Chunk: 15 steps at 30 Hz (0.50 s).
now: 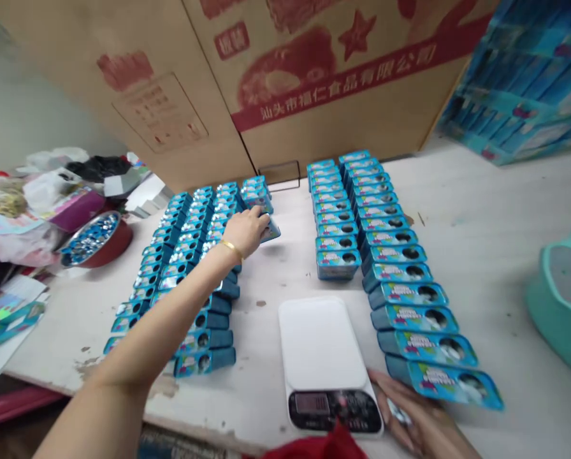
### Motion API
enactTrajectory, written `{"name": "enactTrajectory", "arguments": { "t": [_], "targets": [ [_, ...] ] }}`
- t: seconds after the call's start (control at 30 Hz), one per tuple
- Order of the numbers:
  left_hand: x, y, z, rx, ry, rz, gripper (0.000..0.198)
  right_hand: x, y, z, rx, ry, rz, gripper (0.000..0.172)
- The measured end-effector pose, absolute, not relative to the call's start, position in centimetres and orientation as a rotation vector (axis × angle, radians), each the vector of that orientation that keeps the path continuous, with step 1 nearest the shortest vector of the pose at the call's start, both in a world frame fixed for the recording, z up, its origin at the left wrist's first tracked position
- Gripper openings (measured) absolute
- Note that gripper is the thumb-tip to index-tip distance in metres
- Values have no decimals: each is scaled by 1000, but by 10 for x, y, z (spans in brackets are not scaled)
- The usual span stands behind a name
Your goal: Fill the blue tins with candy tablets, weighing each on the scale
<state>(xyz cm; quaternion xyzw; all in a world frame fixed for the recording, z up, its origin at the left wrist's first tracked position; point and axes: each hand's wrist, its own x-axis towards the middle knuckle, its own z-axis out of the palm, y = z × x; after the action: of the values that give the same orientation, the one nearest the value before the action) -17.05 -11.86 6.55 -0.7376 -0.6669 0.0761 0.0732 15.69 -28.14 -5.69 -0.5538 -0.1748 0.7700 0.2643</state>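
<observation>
My left hand [248, 231] reaches far across the table, fingers closed on a small blue box [269, 229] at the near end of the rightmost row of the left group of blue boxes [190, 268]. A gold bracelet sits on that wrist. My right hand [417, 414] rests on the table at the bottom edge, beside a white kitchen scale [324, 363], with something small and shiny under its fingers; what it is I cannot make out. Two long rows of blue boxes [385, 261] run to the right of the scale.
A large cardboard carton [285, 83] stands behind the boxes. A red bowl of shiny pieces [94, 239] and a heap of bags and packaging lie at the left. Stacked blue cartons [524, 83] are at the back right, a teal tub [560, 299] at the right edge.
</observation>
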Motion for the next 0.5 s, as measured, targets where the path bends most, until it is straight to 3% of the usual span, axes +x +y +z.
{"name": "enactTrajectory", "arguments": {
  "t": [0.23,0.4,0.5],
  "targets": [
    [-87,-238,95,-2646,-1644,276,17,143,-279,-41,-1416,-668,2131,41],
    [-67,-252,71,-2693,-1680,368,9,123,-275,-41,-1303,-709,2235,43],
    [-71,-249,71,-2666,-1759,352,15,117,-276,-42,-1266,-690,2249,43]
  ]
}}
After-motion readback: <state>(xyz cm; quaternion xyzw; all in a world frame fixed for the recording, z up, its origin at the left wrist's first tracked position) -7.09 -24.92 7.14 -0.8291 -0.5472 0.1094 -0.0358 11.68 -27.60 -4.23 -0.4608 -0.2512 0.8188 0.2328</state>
